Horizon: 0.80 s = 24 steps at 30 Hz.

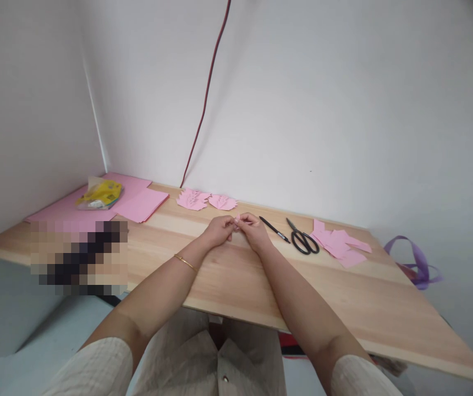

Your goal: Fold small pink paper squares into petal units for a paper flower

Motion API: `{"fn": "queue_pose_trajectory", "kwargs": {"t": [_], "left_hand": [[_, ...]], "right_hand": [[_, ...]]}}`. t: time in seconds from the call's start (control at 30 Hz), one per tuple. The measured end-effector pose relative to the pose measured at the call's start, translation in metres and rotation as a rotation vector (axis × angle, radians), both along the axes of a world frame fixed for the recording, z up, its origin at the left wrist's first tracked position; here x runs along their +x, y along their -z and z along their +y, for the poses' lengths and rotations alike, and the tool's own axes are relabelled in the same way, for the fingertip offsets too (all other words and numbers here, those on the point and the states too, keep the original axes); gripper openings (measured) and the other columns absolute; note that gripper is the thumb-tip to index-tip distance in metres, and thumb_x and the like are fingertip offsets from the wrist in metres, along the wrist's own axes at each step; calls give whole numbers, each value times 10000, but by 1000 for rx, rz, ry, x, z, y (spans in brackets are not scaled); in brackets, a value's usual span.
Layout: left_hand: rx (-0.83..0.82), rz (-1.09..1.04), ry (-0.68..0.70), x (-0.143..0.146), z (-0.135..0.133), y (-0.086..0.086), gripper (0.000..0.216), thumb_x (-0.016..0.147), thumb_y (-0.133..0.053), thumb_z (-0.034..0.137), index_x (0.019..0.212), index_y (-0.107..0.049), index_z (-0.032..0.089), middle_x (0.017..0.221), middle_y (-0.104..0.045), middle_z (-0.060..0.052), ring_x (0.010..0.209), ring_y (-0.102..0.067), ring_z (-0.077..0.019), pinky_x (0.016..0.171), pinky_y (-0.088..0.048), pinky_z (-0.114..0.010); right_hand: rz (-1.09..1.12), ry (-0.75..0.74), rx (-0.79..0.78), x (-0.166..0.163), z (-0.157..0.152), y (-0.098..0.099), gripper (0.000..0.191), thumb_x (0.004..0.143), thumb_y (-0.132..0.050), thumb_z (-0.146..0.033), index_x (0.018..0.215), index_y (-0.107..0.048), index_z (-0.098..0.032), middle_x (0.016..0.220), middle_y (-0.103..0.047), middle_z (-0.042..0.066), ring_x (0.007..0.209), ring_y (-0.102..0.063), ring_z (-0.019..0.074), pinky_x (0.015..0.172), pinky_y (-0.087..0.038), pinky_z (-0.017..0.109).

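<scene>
My left hand (220, 230) and my right hand (253, 228) meet over the middle of the wooden table, fingers pinched together. Between the fingertips a small piece of pink paper (237, 221) shows; most of it is hidden by the fingers, so its shape is unclear. Just beyond the hands lie two clusters of cut pink paper pieces with jagged edges, a left cluster (192, 199) and a right cluster (223, 202). A black pen (275, 229) rests close to the right hand, with black-handled scissors (302, 237) beside it.
Pink paper scraps (339, 243) lie right of the scissors. At the left are large pink sheets (61, 206), a stack of smaller pink sheets (143, 205) and a yellow plastic packet (102, 192). A purple ribbon (420, 261) hangs past the table's right edge. A dark red cable (205, 102) runs down the wall.
</scene>
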<state>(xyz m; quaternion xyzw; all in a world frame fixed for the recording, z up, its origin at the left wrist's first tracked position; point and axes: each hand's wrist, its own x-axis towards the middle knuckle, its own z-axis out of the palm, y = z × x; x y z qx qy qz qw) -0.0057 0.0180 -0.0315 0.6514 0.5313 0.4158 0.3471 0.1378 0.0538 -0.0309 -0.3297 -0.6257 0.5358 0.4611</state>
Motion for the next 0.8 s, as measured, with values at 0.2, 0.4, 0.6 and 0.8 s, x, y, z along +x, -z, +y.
{"fn": "queue_pose_trajectory", "kwargs": {"t": [0.2, 0.4, 0.6, 0.8], "left_hand": [[16, 60, 10, 0, -1, 1, 251, 825, -462, 339, 764, -604, 141, 475, -514, 35, 435, -454, -90, 488, -329, -203], [75, 141, -12, 0, -1, -3, 170, 767, -524, 262, 709, -632, 145, 600, -578, 7, 570, -473, -114, 556, -320, -227], [77, 137, -13, 2, -4, -9, 149, 749, -535, 230, 718, -650, 141, 642, -601, 1, 600, -465, -118, 580, -318, -235], [14, -12, -49, 2, -4, -8, 155, 754, -537, 273, 700, -601, 143, 513, -521, 32, 482, -424, -88, 512, -315, -214]], "right_hand": [[34, -5, 17, 0, 0, 0, 227, 694, -688, -397, 750, -617, -189, 608, -609, -9, 579, -560, 131, 620, -454, 279], [55, 89, 76, 1, 1, -1, 203, 698, -681, -389, 731, -612, -201, 652, -598, -18, 589, -540, 125, 608, -442, 269], [17, 73, 69, 2, 2, 2, 237, 718, -655, -431, 728, -590, -204, 626, -594, -13, 593, -540, 137, 618, -448, 284], [98, 95, 18, 1, 9, 6, 300, 707, -657, -444, 887, -598, -211, 727, -588, -17, 647, -538, 120, 636, -445, 259]]}}
